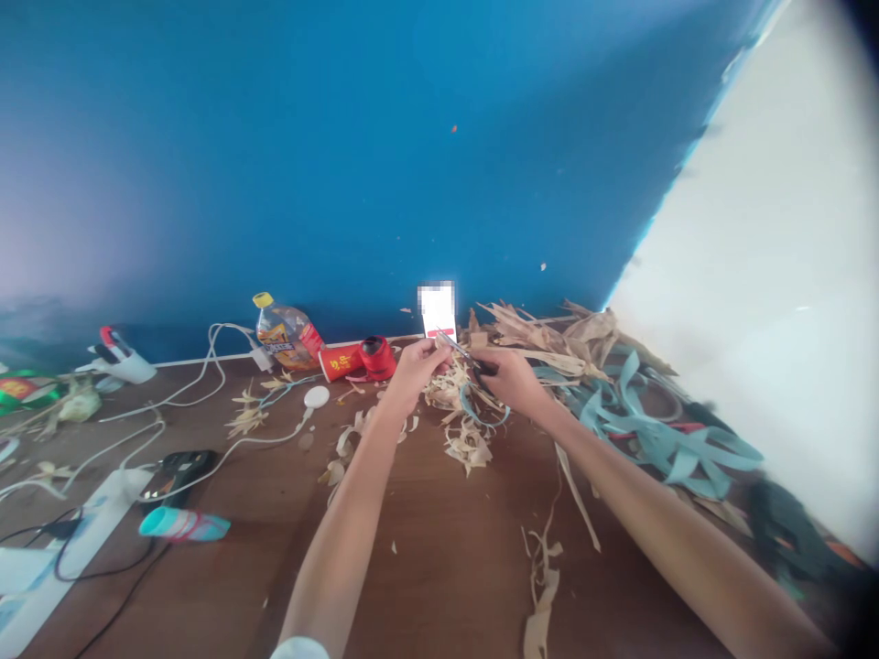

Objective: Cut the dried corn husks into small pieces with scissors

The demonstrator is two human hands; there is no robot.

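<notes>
The step in hand looks like trimming: the right hand (508,375) brings scissors (454,345) up to the left hand (414,368), whose fingers seem to pinch a small pale piece (440,341), too small to make out well. The right fingers are curled around the dark handles; whether the blades are parted, I cannot tell.

Both forearms reach forward from the near edge and draw together over the surface (446,558), the left rising fairly steeply, the right slanting in from the lower right. The hands nearly meet, the blades bridging the gap between them and pointing away to the left, in front of a lit phone (438,311) by the wall.

The pale piece sits at the left fingertips, above curled shreds (468,447); dried husks (549,334) lie just beyond the right hand, with blue ribbon (679,448) to their right. A further cut would likely call for a steady left pinch, the blades lined up on the piece and clear of the fingertips.
</notes>
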